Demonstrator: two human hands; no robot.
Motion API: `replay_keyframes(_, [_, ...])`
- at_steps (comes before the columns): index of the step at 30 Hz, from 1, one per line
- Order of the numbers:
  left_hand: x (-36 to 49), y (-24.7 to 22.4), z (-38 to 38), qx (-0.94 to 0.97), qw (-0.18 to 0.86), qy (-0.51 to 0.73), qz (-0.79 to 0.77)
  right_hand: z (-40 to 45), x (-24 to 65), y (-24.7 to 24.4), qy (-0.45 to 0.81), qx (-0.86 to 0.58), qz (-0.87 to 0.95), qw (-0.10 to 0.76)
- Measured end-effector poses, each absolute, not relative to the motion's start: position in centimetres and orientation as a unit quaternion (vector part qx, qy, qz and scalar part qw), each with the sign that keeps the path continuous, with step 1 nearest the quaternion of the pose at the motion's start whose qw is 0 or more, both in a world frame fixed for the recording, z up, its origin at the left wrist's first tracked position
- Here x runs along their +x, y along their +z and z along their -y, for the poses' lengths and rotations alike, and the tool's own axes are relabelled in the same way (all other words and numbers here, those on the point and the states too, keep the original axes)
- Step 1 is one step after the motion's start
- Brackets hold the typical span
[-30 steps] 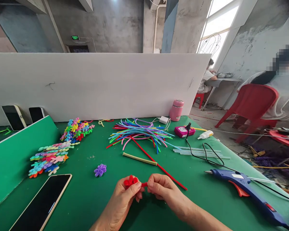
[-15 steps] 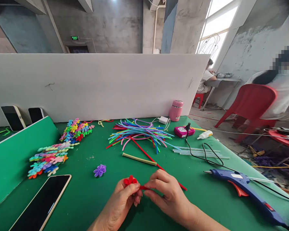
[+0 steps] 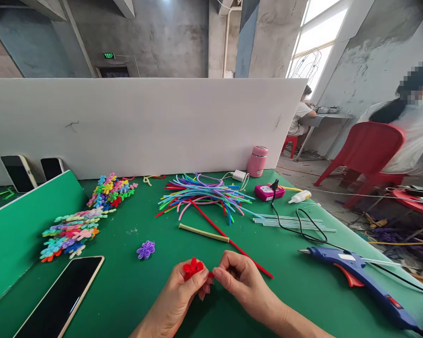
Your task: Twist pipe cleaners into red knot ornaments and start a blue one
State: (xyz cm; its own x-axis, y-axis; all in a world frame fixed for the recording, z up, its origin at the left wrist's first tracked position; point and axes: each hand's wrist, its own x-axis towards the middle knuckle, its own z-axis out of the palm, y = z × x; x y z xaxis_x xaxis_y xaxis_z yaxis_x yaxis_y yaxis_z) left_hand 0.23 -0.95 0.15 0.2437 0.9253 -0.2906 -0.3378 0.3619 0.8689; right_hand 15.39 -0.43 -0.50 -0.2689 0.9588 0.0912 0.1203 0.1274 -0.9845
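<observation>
A red pipe-cleaner flower (image 3: 193,267) with looped petals is pinched between the thumb and fingers of my left hand (image 3: 179,291). My right hand (image 3: 248,284) has thumb and index finger closed at the short red end that sticks out beside the flower. Left of my hands, a purple pipe-cleaner flower (image 3: 146,250) lies on the green table (image 3: 123,295). Beyond my right hand a long red pipe cleaner (image 3: 248,257) runs diagonally, beside a short tan stick (image 3: 202,233).
A heap of colourful pipe cleaners (image 3: 204,195) lies at the back. Many finished flowers (image 3: 74,230) are piled left, near a phone (image 3: 61,298). To the right are a blue glue gun (image 3: 352,265), clear glue sticks (image 3: 292,222), a black cord and a pink bottle (image 3: 257,161).
My right fingers have drawn in close to my left hand, and less of the red stem shows between them. The flower has turned slightly and shifted right.
</observation>
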Motion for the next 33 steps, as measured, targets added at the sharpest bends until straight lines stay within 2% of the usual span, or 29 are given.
replay_keyframes(10, [0.1,1.1,0.6,0.586,0.567,0.400,-0.418,0.1,15.2,0.3,0.749,-0.378,0.348,0.419])
replay_keyframes(19, [0.1,1.3,0.6,0.605,0.554,0.383,-0.424,-0.1,15.5,-0.1,0.808,-0.347,0.254,0.401])
replay_keyframes(24, [0.1,1.4,0.7,0.624,0.537,0.393,-0.410,0.0,15.2,0.1,0.855,-0.328,0.183,0.358])
replay_keyframes(28, [0.2,1.3,0.6,0.585,0.566,0.402,-0.419,0.0,15.1,0.1,0.846,-0.342,0.182,0.366])
replay_keyframes(33, [0.2,0.6,0.4,0.426,0.652,0.459,-0.427,-0.2,15.3,-0.1,0.733,-0.404,0.342,0.427])
